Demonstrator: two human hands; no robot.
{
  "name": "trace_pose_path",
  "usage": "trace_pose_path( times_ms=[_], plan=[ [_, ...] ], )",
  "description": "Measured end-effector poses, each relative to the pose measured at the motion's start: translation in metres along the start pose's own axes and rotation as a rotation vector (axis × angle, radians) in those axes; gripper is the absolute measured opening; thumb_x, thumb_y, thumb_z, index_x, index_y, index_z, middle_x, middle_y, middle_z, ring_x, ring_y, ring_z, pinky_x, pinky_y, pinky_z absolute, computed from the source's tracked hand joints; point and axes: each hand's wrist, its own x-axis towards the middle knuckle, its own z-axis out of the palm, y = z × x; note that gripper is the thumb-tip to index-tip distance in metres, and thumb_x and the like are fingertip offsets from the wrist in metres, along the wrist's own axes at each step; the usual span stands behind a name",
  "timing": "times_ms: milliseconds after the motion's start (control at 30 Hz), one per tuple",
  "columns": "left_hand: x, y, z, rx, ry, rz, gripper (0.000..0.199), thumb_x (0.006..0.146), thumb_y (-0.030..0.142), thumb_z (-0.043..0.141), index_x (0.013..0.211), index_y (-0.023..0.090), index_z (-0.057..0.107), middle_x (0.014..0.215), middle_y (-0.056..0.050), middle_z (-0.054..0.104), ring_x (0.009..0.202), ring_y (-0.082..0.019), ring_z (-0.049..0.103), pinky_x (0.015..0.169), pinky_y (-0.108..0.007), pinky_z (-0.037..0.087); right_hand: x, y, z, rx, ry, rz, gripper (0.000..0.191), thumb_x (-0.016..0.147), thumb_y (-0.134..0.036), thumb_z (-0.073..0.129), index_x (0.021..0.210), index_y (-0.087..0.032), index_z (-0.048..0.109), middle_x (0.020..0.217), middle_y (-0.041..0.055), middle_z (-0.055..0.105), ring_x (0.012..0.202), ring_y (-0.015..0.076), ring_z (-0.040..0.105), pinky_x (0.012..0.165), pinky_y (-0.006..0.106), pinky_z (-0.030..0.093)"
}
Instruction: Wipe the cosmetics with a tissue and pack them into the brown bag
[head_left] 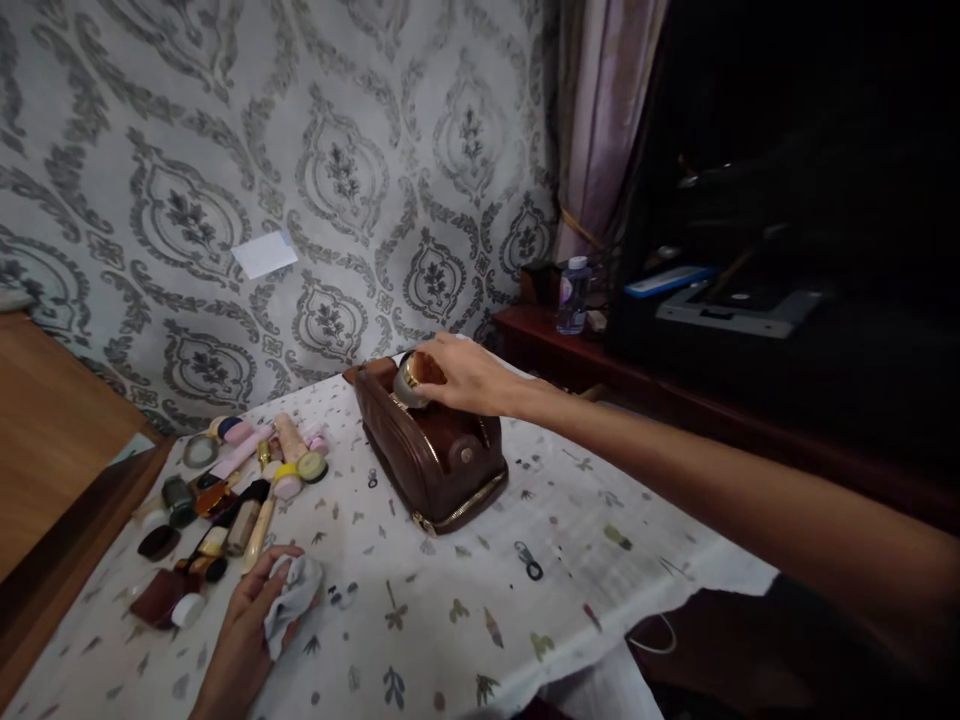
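Though open, upright brown bag [420, 450].

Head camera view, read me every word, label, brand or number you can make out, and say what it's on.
No text can be read.
Plastic bottle by the curtain: label too blurred.
Cosmetic containers on the table: any print too small or blurred.
Round container in the right hand: nothing legible.
White paper on the wall: no legible writing.
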Motion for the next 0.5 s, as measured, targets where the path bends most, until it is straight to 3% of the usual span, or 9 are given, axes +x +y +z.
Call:
trace_pose_path(
  times_ms=[133,233,500],
  plan=[
    [-0.002,0.001,0.004,0.034,-0.005,0.0,0.064,0.053,0.053,0.089,0.099,0.021,0.058,0.064,0.005,0.059,0.052,-0.013,0.062,0.038,-0.014,0.039,0.012,-0.006,0.018,-0.171,-0.31,0.005,0.024,0.083,-0.025,0.066,0.103,-0.012,0.068,0.113,0.0167,0.066,0.1,0.0257,0.066,0.079,0.027,0.049],
    [-0.003,0.001,0.003,0.053,-0.003,0.011,0.065,0.054,0.055,0.088,0.1,0.021,0.059,0.064,0.004,0.059,0.053,-0.015,0.064,0.035,-0.014,0.037,0.022,-0.01,0.032,-0.197,-0.471,0.055,0.028,0.081,-0.017,0.064,0.108,-0.01,0.07,0.118,0.0204,0.067,0.108,0.0308,0.066,0.081,0.03,0.052],
    [-0.006,-0.003,0.007,0.076,0.003,0.027,0.061,0.055,0.057,0.086,0.097,0.022,0.06,0.065,0.005,0.059,0.052,-0.014,0.063,0.036,-0.014,0.036,0.049,0.0,0.067,-0.143,-0.543,0.202,0.044,0.068,-0.013,0.077,0.111,-0.012,0.071,0.111,0.018,0.073,0.101,0.0318,0.071,0.078,0.032,0.057]
  ],
)
